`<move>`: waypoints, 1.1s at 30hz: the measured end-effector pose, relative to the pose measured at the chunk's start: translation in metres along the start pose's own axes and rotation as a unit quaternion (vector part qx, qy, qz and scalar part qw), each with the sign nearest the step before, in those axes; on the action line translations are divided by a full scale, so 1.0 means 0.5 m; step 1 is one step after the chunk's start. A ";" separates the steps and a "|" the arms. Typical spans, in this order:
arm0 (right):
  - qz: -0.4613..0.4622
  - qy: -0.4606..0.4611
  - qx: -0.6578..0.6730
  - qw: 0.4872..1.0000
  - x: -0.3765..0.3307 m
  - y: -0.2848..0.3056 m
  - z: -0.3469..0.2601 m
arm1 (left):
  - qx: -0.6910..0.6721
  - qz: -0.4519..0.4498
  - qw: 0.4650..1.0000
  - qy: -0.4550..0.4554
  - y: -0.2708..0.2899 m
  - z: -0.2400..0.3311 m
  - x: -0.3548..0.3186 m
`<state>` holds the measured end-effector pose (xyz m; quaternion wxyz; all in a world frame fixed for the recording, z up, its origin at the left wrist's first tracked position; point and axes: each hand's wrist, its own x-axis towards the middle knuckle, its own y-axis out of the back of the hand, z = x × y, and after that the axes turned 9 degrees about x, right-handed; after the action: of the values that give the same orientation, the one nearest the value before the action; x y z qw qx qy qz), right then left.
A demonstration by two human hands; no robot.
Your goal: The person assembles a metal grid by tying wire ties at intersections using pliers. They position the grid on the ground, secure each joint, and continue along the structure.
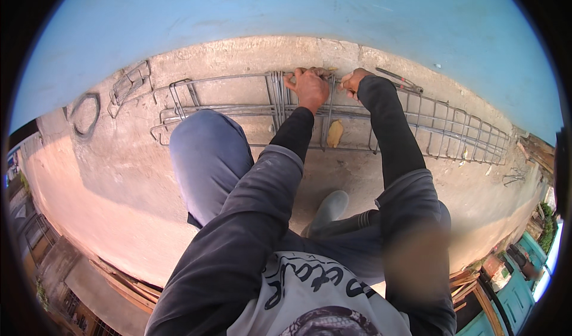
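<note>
A long rebar cage lies across the concrete in front of me, its bars running left to right. Several stirrups are bunched together around its middle. At the far top bar, just right of that bunch, my left hand has its fingers curled over the steel. Close beside it, my right hand is closed in a pinch by the same bar, near another stirrup; what it pinches is too small to make out. Dark pincers with some red on a handle lie beyond the cage, right of my right hand.
A blue wall rises behind the cage. On the ground at left lie a coil of wire and some bent wire pieces. A yellow leaf rests by the cage. My boot stands nearer me. Wooden planks lie behind at left.
</note>
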<state>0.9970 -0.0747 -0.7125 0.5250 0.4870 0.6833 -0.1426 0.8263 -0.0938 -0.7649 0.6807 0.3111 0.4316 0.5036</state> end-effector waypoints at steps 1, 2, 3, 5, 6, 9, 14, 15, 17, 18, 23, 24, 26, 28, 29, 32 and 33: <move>0.019 0.013 -0.044 0.999 0.004 0.003 0.001 | 0.023 -0.036 0.999 0.008 0.004 0.003 0.000; 0.038 0.026 -0.087 0.995 0.015 0.004 -0.001 | 0.025 -0.029 0.999 0.007 0.004 0.000 0.000; 0.057 0.042 -0.130 0.989 0.026 0.008 -0.007 | 0.028 -0.018 0.999 0.006 0.000 -0.008 0.002; 0.116 0.084 -0.198 0.970 0.053 0.016 -0.016 | 0.032 -0.004 0.999 -0.006 -0.010 -0.003 0.003; 0.141 0.108 -0.231 0.957 0.060 0.010 -0.029 | 0.038 0.003 0.999 -0.007 -0.007 -0.005 0.002; 0.178 0.150 -0.269 0.935 0.079 0.013 -0.040 | -0.008 -0.003 1.000 -0.006 0.012 0.014 -0.008; 0.166 0.193 -0.267 0.929 0.073 -0.008 -0.084 | -0.036 0.016 0.999 0.009 0.026 0.026 -0.020; 0.148 0.197 -0.280 0.928 0.065 -0.009 -0.100 | -0.041 0.028 0.999 0.008 0.020 0.023 -0.020; 0.123 0.210 -0.290 0.925 0.061 -0.010 -0.110 | -0.064 0.044 0.997 0.020 0.006 0.019 -0.019; 0.118 0.220 -0.287 0.925 0.067 -0.007 -0.108 | -0.082 0.049 0.995 0.032 0.003 0.024 -0.020; 0.135 0.293 -0.195 0.926 0.095 0.020 -0.065 | -0.082 0.062 0.994 0.044 -0.010 0.023 -0.016; 0.134 0.279 -0.169 0.936 0.118 0.035 -0.029 | -0.088 0.063 0.993 0.036 -0.017 0.037 -0.014; 0.124 0.259 -0.147 0.947 0.131 0.050 -0.004 | -0.092 0.068 0.993 0.030 -0.017 0.038 -0.011; 0.110 0.239 -0.162 0.951 0.115 0.042 0.000 | -0.096 0.070 0.993 0.029 -0.014 0.030 -0.013; 0.098 0.213 -0.194 0.952 0.106 0.042 0.001 | -0.094 0.058 0.993 0.031 -0.013 0.029 -0.013; 0.044 0.146 -0.264 0.952 0.049 0.048 -0.044 | -0.090 0.042 0.994 0.035 -0.002 0.028 -0.015; 0.018 0.131 -0.270 0.954 0.044 0.052 -0.056 | -0.091 0.050 0.994 0.031 -0.006 0.026 -0.013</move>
<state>1.0026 -0.0309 -0.7116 0.5450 0.3540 0.7502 0.1218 0.8384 -0.1009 -0.7598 0.6663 0.2534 0.3885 0.5839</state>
